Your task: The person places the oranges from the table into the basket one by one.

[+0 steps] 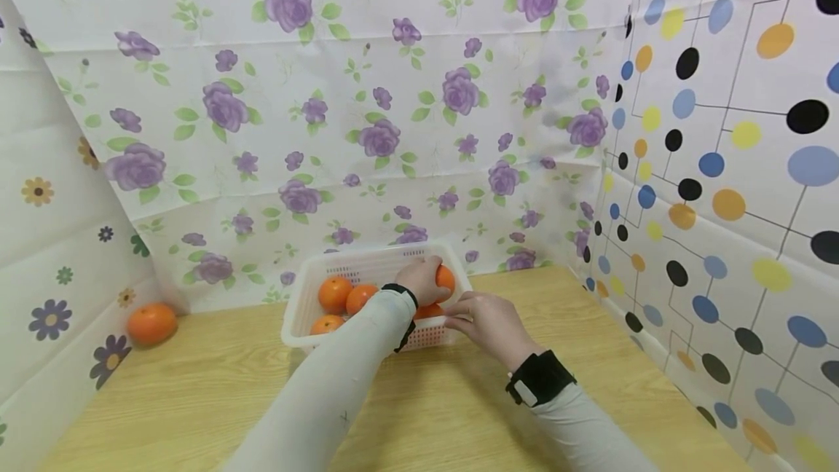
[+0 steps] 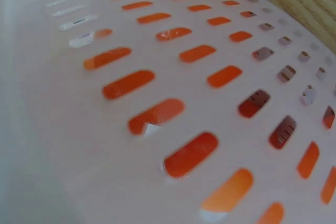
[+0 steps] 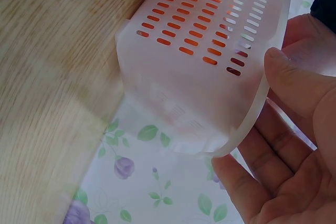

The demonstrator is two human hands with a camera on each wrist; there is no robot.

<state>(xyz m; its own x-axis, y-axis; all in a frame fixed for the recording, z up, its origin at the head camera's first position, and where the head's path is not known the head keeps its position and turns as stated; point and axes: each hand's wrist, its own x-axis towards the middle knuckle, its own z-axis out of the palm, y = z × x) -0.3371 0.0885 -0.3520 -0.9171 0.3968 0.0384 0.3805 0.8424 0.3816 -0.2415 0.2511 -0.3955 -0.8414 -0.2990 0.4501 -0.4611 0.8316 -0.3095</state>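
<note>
A white plastic basket (image 1: 373,256) with slotted walls stands on the table near the back wall. Several oranges (image 1: 335,294) lie in it. My left hand (image 1: 421,280) reaches over the front rim and holds an orange (image 1: 446,280) at the basket's right end. At the front right corner, my right hand (image 1: 488,320) pinches the rim, thumb (image 3: 294,80) on one side and fingers on the other, as the right wrist view shows. Only the slotted wall (image 2: 63,129) with orange fruit behind it fills the left wrist view; the left hand's grip is hidden there.
Another orange (image 1: 152,324) sits on the wooden table (image 1: 216,384) at the far left, beside the flower-print side sheet. A purple-rose sheet (image 1: 367,93) hangs behind the basket, and a dotted sheet (image 1: 721,239) closes off the right side.
</note>
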